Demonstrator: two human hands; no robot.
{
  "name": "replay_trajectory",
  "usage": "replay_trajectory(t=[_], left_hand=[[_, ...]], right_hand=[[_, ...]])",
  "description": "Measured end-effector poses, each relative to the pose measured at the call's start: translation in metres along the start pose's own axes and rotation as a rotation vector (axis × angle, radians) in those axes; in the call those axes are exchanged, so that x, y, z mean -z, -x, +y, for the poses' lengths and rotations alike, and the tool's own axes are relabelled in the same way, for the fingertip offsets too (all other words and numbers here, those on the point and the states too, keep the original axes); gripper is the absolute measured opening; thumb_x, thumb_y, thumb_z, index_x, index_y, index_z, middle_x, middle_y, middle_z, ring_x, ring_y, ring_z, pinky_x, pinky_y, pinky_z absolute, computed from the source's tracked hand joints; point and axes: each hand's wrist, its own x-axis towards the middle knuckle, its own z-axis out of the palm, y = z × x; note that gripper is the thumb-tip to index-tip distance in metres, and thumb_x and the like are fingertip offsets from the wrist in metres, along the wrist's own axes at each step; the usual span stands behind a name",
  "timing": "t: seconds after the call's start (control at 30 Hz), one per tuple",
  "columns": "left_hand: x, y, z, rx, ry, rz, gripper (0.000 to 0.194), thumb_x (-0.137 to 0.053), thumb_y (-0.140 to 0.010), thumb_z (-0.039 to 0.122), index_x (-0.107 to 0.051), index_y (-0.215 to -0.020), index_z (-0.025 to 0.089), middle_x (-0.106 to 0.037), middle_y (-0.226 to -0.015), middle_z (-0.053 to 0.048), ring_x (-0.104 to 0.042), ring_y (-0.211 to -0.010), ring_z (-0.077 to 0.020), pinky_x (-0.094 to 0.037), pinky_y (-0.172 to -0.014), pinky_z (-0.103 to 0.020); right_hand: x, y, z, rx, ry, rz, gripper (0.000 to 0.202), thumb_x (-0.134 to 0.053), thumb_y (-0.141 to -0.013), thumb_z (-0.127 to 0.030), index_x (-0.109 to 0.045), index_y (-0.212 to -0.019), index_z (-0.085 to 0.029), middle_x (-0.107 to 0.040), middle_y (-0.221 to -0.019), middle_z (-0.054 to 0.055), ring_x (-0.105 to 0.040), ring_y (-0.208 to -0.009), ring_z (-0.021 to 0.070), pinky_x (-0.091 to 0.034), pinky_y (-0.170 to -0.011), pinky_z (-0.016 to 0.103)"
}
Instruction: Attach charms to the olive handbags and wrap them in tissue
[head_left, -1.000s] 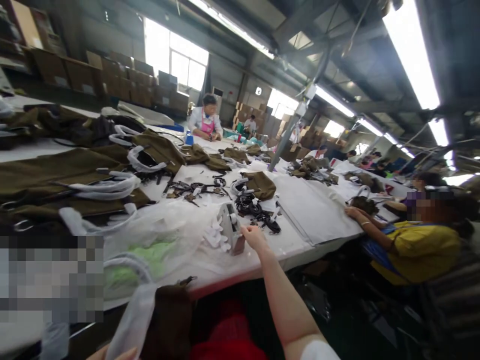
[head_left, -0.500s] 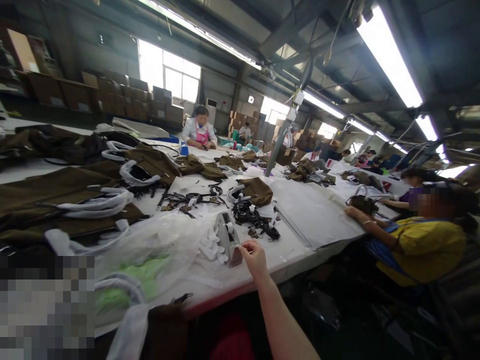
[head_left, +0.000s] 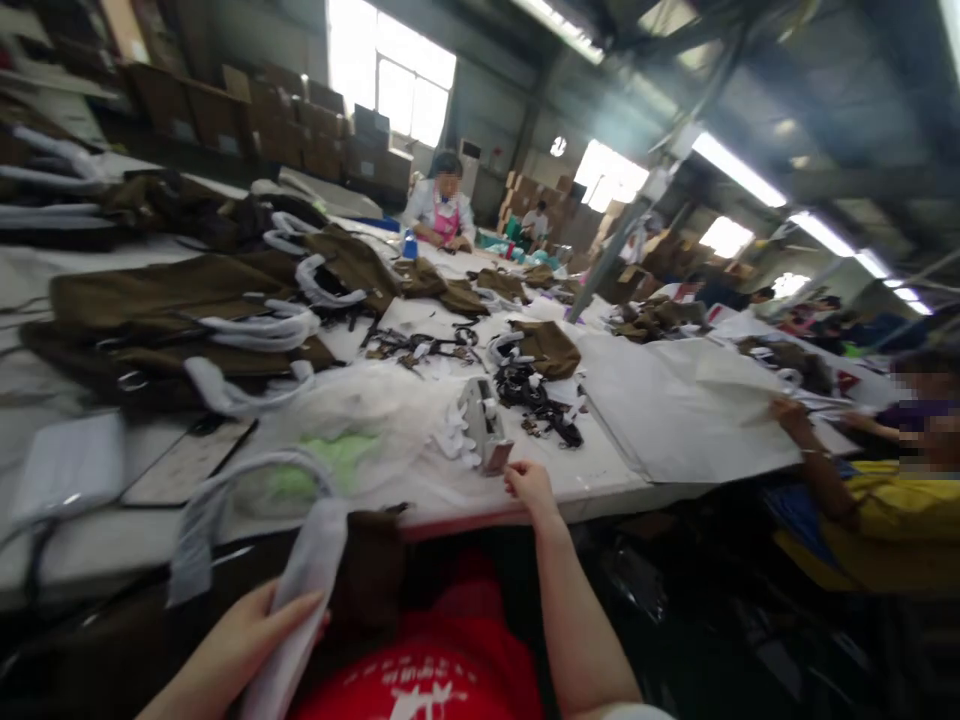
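My left hand is closed around the white-wrapped handle of a dark brown bag lying in front of me. At the front end of a grey tape dispenser, my right hand pinches with thumb and fingertips. What it grips appears to be the tape's end, though the strip barely shows. White curled pieces line the dispenser's left side. Beyond it lie black straps with metal clips and a small brown bag.
Brown bags with wrapped handles are piled at left. Clear plastic with green material lies before me. A white sheet covers the table at right, where a co-worker in yellow sits. A slanted post rises beyond.
The view has swung left and down, so my left hand on the wrapped handle and my red clothing now show. My right hand has drawn slightly away from the dispenser's front end.
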Motion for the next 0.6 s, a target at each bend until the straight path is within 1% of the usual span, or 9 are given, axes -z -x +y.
replay_trajectory(t=[0.07,0.13,0.2,0.27,0.33,0.4,0.47,0.5,0.6], left_hand=[[-0.003,0.007,-0.002,0.002,0.104,0.023,0.055,-0.075,-0.056,0.062,-0.065,-0.083,0.016,-0.074,-0.073,-0.01,-0.07,-0.069,-0.0275,-0.055,-0.062,-0.033],[-0.004,0.009,-0.002,0.011,0.179,-0.013,0.054,-0.079,-0.055,0.056,-0.064,-0.084,0.014,-0.073,-0.071,-0.01,-0.068,-0.064,-0.0247,-0.053,-0.059,-0.032],[-0.004,0.008,-0.002,0.022,0.241,-0.013,0.05,-0.08,-0.056,0.051,-0.063,-0.084,0.013,-0.073,-0.069,-0.008,-0.067,-0.061,-0.0222,-0.052,-0.059,-0.031],[-0.004,0.008,-0.003,0.024,0.278,-0.015,0.048,-0.08,-0.057,0.048,-0.063,-0.085,0.013,-0.072,-0.068,-0.008,-0.066,-0.061,-0.0214,-0.051,-0.06,-0.031],[-0.005,0.009,-0.004,0.018,0.284,-0.017,0.046,-0.079,-0.058,0.046,-0.063,-0.086,0.013,-0.072,-0.068,-0.007,-0.066,-0.061,-0.021,-0.051,-0.06,-0.03],[-0.005,0.009,-0.005,0.01,0.272,-0.016,0.046,-0.079,-0.059,0.045,-0.064,-0.087,0.012,-0.072,-0.068,-0.007,-0.066,-0.061,-0.0205,-0.05,-0.059,-0.03],[-0.005,0.01,-0.005,0.005,0.262,-0.015,0.045,-0.078,-0.06,0.044,-0.065,-0.088,0.012,-0.071,-0.068,-0.006,-0.065,-0.06,-0.0201,-0.05,-0.058,-0.029],[-0.005,0.01,-0.005,0.002,0.255,-0.01,0.045,-0.078,-0.059,0.044,-0.066,-0.088,0.011,-0.071,-0.068,-0.006,-0.065,-0.06,-0.02,-0.049,-0.057,-0.029],[-0.002,0.011,-0.005,-0.031,0.231,0.015,0.044,-0.079,-0.057,0.041,-0.067,-0.088,0.011,-0.072,-0.072,-0.006,-0.065,-0.063,-0.0202,-0.049,-0.058,-0.028]], right_hand=[[-0.005,0.014,0.001,-0.035,0.034,-0.113,0.023,-0.071,-0.065,-0.037,-0.061,-0.065,-0.017,-0.06,-0.053,-0.001,-0.052,-0.042,0.0111,-0.04,-0.042,0.021],[-0.02,0.031,-0.003,-0.029,0.038,-0.272,0.027,-0.071,-0.066,-0.042,-0.062,-0.068,-0.017,-0.062,-0.055,-0.001,-0.053,-0.044,0.0105,-0.041,-0.044,0.021],[-0.042,0.053,-0.014,0.012,0.011,-0.468,0.031,-0.07,-0.069,-0.047,-0.062,-0.07,-0.017,-0.062,-0.056,-0.001,-0.052,-0.045,0.0099,-0.041,-0.045,0.021],[-0.069,0.077,-0.026,0.04,-0.02,-0.648,0.033,-0.07,-0.071,-0.049,-0.061,-0.069,-0.017,-0.062,-0.057,-0.001,-0.051,-0.044,0.0088,-0.039,-0.043,0.02],[-0.097,0.098,-0.037,0.034,-0.042,-0.799,0.034,-0.071,-0.071,-0.049,-0.06,-0.069,-0.017,-0.061,-0.056,-0.002,-0.049,-0.042,0.0075,-0.037,-0.042,0.019],[-0.122,0.112,-0.042,0.015,-0.048,-0.919,0.034,-0.071,-0.072,-0.049,-0.06,-0.071,-0.017,-0.06,-0.056,-0.003,-0.048,-0.042,0.0068,-0.036,-0.041,0.018],[-0.143,0.119,-0.042,-0.015,-0.019,-0.985,0.033,-0.072,-0.073,-0.047,-0.06,-0.072,-0.016,-0.06,-0.056,-0.003,-0.048,-0.041,0.0064,-0.035,-0.04,0.018],[-0.15,0.12,-0.041,-0.029,0.012,-0.996,0.032,-0.072,-0.073,-0.046,-0.06,-0.071,-0.016,-0.06,-0.055,-0.003,-0.048,-0.04,0.0063,-0.035,-0.04,0.017],[-0.164,0.121,-0.037,-0.03,0.139,-0.976,0.029,-0.072,-0.075,-0.039,-0.059,-0.066,-0.016,-0.059,-0.053,-0.003,-0.047,-0.038,0.0063,-0.034,-0.038,0.017]])
